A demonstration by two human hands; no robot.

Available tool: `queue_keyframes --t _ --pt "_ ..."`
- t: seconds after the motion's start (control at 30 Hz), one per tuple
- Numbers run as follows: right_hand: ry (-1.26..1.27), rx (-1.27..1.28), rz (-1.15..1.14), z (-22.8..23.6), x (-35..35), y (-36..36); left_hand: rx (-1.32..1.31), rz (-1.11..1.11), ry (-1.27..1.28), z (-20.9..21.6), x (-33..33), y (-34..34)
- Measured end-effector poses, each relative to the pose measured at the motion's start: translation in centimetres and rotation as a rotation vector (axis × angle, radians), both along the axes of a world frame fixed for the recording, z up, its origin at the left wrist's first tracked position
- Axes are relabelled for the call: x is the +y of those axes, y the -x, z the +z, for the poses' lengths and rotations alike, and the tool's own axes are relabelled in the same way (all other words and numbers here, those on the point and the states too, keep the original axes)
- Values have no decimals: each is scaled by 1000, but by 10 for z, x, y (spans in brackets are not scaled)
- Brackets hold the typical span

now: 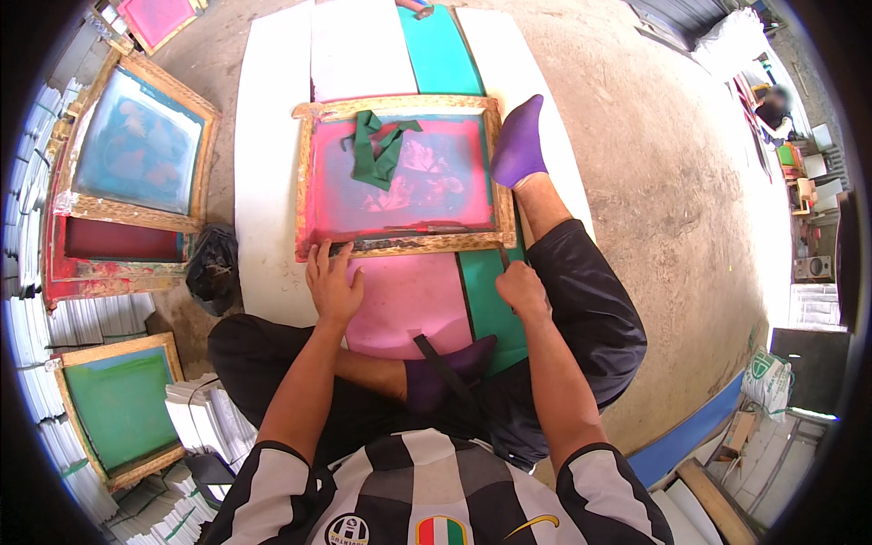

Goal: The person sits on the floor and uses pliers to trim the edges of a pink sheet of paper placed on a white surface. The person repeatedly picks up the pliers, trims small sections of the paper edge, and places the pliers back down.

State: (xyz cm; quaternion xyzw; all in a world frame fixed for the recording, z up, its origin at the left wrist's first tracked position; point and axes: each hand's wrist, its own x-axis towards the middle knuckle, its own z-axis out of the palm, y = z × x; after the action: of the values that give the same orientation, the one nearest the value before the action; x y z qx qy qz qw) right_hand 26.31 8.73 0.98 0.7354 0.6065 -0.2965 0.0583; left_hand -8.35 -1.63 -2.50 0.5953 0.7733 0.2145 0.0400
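Note:
A wooden screen-printing frame (501,173) lies on the boards before me, with pink and blue mesh showing pale leaf-like shapes. My left hand (334,289) rests on its near rail at the left, fingers spread and holding nothing. By the near right corner, my right hand (524,289) is closed around a narrow dark tool (504,258), whose end reaches the rail; its exact kind is hidden by the fist. A crumpled strip of green cloth (374,165) lies on the mesh. Along the near inner edge runs a thin dark strip (440,229).
My purple-socked foot (520,143) presses near the frame's right side. A black strap (440,363) lies by my other foot. More frames, one with blue mesh (141,141) and one green (120,404), lean at left beside a black plastic bag (213,270). Another person (774,111) sits far right.

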Motion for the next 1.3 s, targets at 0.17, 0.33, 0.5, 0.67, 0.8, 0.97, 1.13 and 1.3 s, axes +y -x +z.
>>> queue_keyframes --t 0.17,0.33,0.5,0.67,0.8,0.97,1.13,1.3 --pt "-34 66 -43 -15 -6 -7 9 -9 -26 -2 0 -1" --pt "64 219 -150 -29 -2 -9 18 -9 -20 -4 2 -1" --pt "87 453 -312 -39 -10 -8 19 4 20 0 0 -1" --pt "120 571 -372 -47 -16 -11 13 -4 18 0 2 -1" --pt "164 637 -420 -41 -15 -8 11 0 1 1 1 -1" --pt "252 783 -482 -43 -16 -12 -20 4 -10 0 1 1" --pt "396 1053 -638 -36 -13 -18 -40 3 -5 -2 2 3" --pt "435 1030 -486 -25 -20 -16 -17 27 -53 2 0 -3"
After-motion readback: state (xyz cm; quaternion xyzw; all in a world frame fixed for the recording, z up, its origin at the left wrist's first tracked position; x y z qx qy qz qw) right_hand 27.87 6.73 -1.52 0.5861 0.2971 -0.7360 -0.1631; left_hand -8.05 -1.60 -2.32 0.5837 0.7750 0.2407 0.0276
